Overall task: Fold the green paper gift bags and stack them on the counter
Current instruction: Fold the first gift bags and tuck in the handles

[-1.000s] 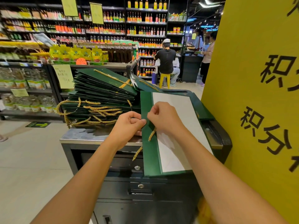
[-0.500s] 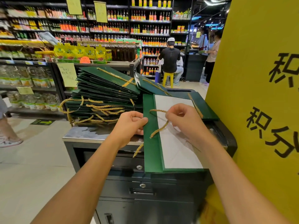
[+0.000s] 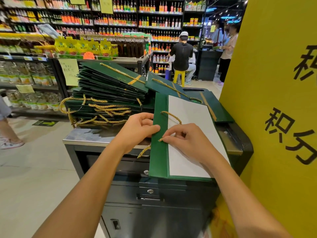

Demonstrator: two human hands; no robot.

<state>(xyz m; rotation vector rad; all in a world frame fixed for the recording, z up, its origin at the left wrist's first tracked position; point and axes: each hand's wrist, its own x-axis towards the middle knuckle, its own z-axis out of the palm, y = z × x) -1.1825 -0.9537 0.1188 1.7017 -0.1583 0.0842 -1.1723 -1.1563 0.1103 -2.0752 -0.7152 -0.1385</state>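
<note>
Atop steel counter [image 3: 89, 136], left hand [image 3: 137, 129] grips green bag [image 3: 158, 152], right hand [image 3: 187, 141] pinches twisted cord [image 3: 171, 115].

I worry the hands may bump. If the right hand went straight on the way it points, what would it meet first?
Probably the left hand, gripping the green bag's left edge just beyond where the right hand pinches the gold cord. Both seem level on the bag, though depth is unclear.

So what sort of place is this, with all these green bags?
Most likely a supermarket or grocery shop: long shelves of bottles line the back, yellow pouches fill a display rack, and other people are in the aisle beyond.
</note>
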